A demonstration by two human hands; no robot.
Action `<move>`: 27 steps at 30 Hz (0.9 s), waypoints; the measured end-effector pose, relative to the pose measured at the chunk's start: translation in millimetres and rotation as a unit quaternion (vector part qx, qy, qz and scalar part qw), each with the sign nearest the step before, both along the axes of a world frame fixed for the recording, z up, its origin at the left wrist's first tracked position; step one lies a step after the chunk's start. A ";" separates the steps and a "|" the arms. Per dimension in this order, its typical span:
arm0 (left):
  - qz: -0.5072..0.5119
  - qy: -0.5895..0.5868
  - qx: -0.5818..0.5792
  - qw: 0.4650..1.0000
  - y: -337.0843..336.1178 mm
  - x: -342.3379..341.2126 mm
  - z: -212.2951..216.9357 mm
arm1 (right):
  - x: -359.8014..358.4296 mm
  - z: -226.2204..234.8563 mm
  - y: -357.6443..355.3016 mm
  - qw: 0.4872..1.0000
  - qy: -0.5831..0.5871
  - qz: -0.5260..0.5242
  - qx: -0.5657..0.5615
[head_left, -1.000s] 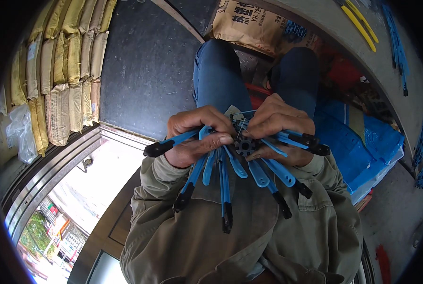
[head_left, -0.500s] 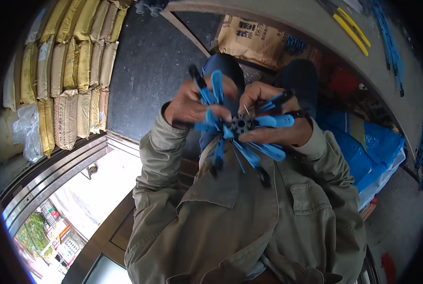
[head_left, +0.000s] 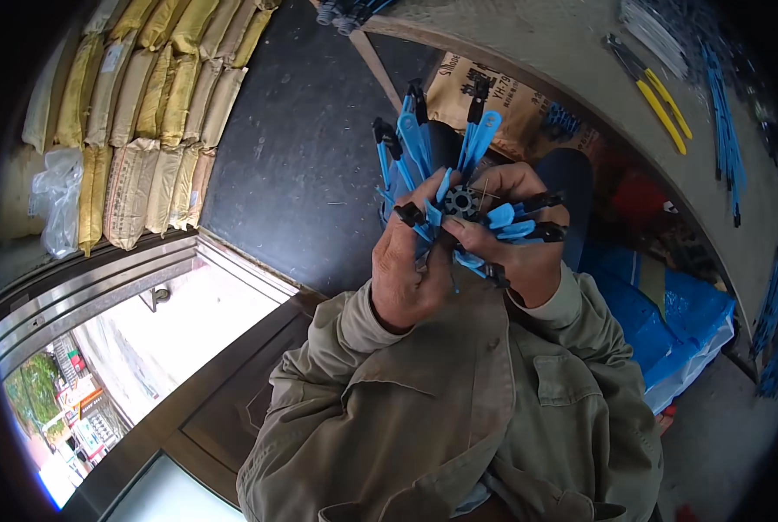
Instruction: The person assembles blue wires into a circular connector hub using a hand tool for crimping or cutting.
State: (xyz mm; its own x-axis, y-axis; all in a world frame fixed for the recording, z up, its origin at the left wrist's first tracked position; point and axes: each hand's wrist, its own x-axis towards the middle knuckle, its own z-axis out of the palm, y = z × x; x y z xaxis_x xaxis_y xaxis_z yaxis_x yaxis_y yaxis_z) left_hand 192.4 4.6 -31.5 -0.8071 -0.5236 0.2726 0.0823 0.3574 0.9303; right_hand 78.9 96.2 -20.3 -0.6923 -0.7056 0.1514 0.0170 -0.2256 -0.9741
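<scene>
Gripping hands point(head_left: 459, 252), ribbed, perhaps plastic blue-armed hub point(head_left: 461, 202)

My left hand point(head_left: 411, 270) and right hand point(head_left: 515, 230) are raised close before my chest, fingers curled in a tight grip, forearms bent upward in olive sleeves.

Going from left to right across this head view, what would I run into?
Stacked sacks → dark floor → left hand → blue-armed hub → right hand → blue sheet → yellow-handled tool → blue strips.
</scene>
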 end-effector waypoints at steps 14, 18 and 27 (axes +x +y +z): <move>-0.035 0.005 -0.007 0.999 9.1 -6.7 0.5 | -2.2 -8.5 23.1 0.993 -0.099 0.022 -0.062; -0.075 0.054 0.061 0.994 1.6 -10.1 -10.5 | -17.0 -1.0 30.9 0.991 -0.065 0.116 0.010; -0.308 0.053 0.138 0.940 -37.8 -16.7 -12.7 | -32.7 -25.0 51.8 0.929 -0.012 0.348 0.127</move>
